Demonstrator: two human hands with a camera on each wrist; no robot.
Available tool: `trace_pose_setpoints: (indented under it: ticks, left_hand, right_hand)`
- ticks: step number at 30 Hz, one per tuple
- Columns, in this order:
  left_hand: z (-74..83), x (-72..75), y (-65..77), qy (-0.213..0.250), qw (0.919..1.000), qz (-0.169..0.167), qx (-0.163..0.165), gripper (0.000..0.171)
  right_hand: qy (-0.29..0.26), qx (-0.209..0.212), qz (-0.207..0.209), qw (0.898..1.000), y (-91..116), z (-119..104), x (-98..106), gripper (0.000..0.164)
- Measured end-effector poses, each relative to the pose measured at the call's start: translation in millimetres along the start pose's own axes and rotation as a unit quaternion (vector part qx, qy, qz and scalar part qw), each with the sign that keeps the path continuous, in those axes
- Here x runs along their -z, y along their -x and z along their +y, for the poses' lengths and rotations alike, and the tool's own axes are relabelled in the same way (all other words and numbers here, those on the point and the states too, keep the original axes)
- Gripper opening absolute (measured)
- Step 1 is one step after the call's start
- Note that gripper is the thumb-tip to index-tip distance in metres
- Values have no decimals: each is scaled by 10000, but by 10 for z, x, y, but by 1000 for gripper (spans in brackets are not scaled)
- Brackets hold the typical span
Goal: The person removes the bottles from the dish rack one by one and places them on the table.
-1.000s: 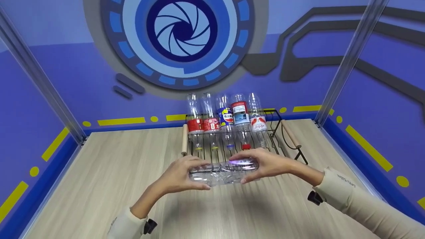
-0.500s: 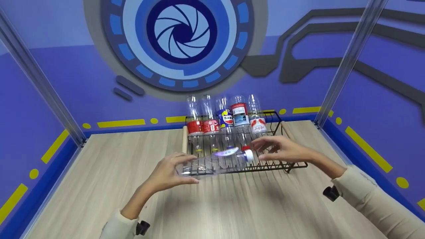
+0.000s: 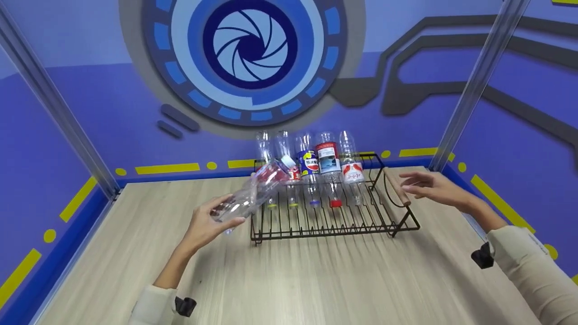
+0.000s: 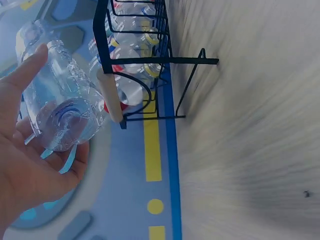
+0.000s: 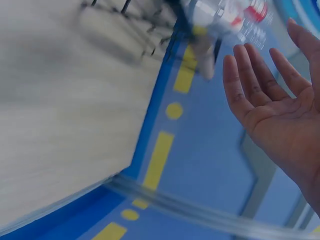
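My left hand (image 3: 205,223) grips a clear plastic bottle (image 3: 246,198) near its base, thumb and fingers round opposite sides. The bottle tilts up to the right, its white cap (image 3: 287,161) in front of the bottles on the rack. In the left wrist view the bottle's base (image 4: 70,122) faces the camera. My right hand (image 3: 435,187) is in the air by the rack's right wooden handle (image 3: 397,187), fingers loosely extended and holding nothing. The black wire rack (image 3: 316,233) carries several clear bottles leaning cap-down, among them a blue-labelled bottle (image 3: 309,162) and a red-capped bottle (image 3: 328,158).
The rack stands on a wood-grain table (image 3: 316,280) against a blue printed back wall (image 3: 90,108). Metal posts (image 3: 469,85) mark the corners. In the left wrist view the rack's left wooden handle (image 4: 110,97) lies close beside the held bottle.
The right hand has let go of the bottle and moved away right. My left hand has drawn left with the bottle, turning it from level to slanting, cap end up.
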State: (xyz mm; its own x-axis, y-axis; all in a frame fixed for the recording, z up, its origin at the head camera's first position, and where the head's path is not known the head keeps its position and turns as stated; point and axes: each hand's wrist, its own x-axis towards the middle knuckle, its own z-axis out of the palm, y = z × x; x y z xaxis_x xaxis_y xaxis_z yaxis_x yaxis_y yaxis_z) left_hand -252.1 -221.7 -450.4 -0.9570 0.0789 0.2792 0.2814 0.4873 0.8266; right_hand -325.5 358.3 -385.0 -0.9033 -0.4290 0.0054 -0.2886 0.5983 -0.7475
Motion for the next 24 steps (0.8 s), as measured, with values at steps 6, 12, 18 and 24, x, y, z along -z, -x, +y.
trace_pose_setpoints:
  ticks: [6,12,18,24]
  left_hand:
    - [-134,-17,-45,338,9969,242,667,69]
    - [-204,-62,-88,707,9932,377,850,66]
    - [-272,-116,-144,1051,9889,458,947,60]
    - [-353,-196,-206,1277,9837,545,1146,60]
  right_hand:
    - [-169,-183,137,9996,40,276,80,52]
    - [-253,-277,24,9993,46,415,54,55]
    - [-503,-230,-275,9981,2,466,-32,55]
    - [-585,-265,-423,9970,-46,512,-102,56]
